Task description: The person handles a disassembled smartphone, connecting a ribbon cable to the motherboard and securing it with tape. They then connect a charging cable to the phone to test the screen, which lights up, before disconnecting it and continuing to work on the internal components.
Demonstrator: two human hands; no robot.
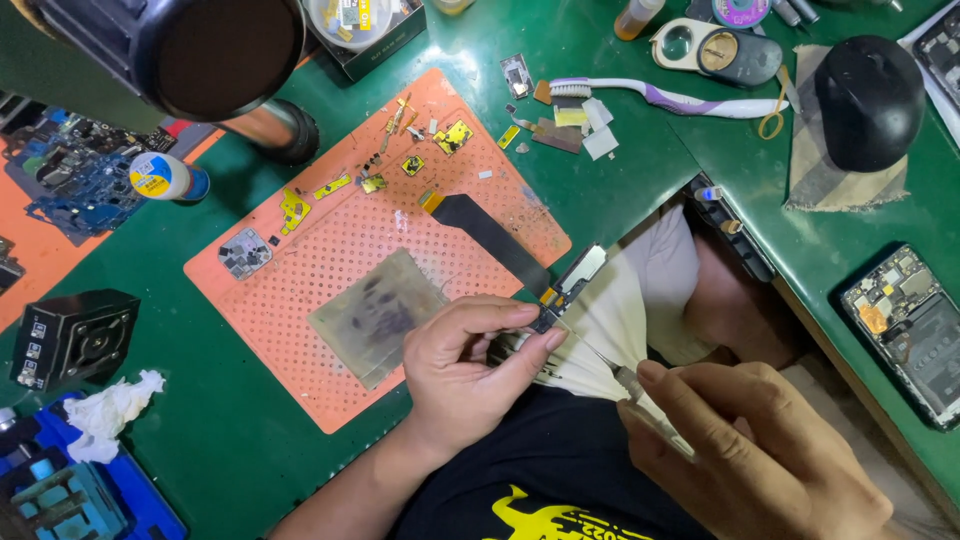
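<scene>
Black flex cable (495, 240) trails from the mat's (300, 290) near right corner to a small board (568, 288), pinched at its end by the left hand (465, 365). Both look light, thin and fragile, best held by the edges. Right hand (750, 450) grips tweezers (622, 378).

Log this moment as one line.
left hand: pinches small black flex-cable connector part | right hand: holds thin metal tweezers near it | orange perforated mat: beside

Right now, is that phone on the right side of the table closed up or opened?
Opened. The phone lies with its back cover off, showing circuit boards and metal parts inside.
</scene>
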